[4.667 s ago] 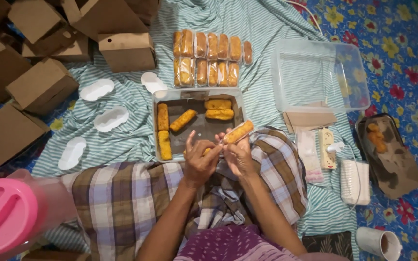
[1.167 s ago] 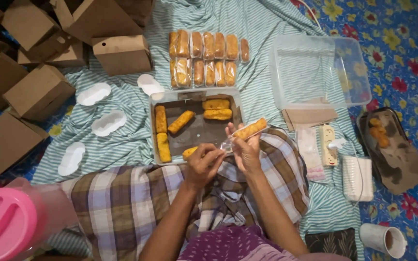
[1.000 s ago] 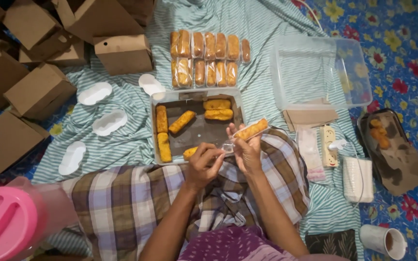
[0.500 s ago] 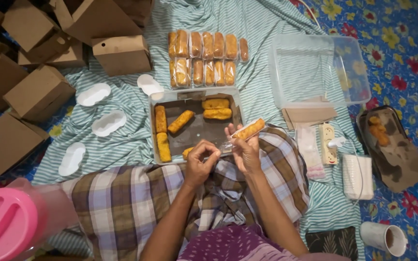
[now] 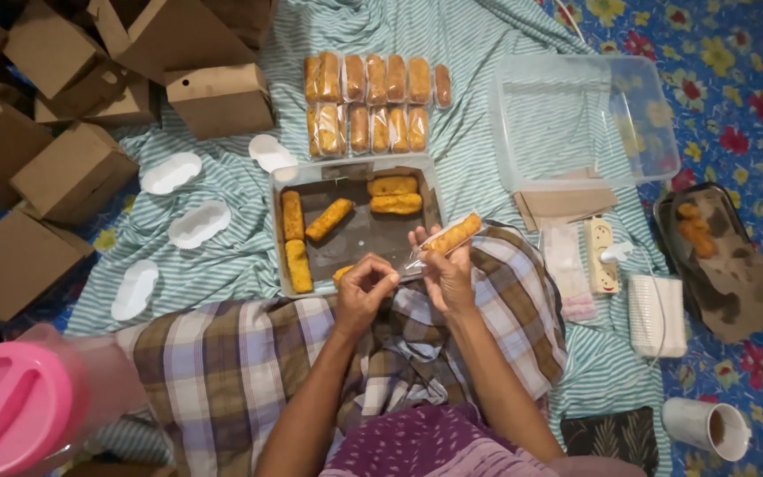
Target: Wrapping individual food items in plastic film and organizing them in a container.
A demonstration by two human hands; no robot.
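**A:** which hand's got the roll?

**B:** right hand [image 5: 449, 276] is pinching the bagged fried roll [image 5: 452, 234] just above the lap. Long axis runs from 8 to 2 o'clock. Left hand [image 5: 366, 291] sits at its 8 o'clock end, fingers closed on the bag's tail. Tray [image 5: 355, 240] is beyond, at 12.

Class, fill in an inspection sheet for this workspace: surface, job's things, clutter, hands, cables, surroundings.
Surface: striped cloth over flowered floor covering.
Job's things: fried roll in clear wrapper; metal tray with loose rolls; wrapped rolls in two rows.
Clutter: cardboard boxes, white liners, clear tub, cup, pink lid.
Hands: right hand holds the roll; left hand pinches the wrapper's end.
Cables: power strip, cord.
Surroundings: nothing seen.
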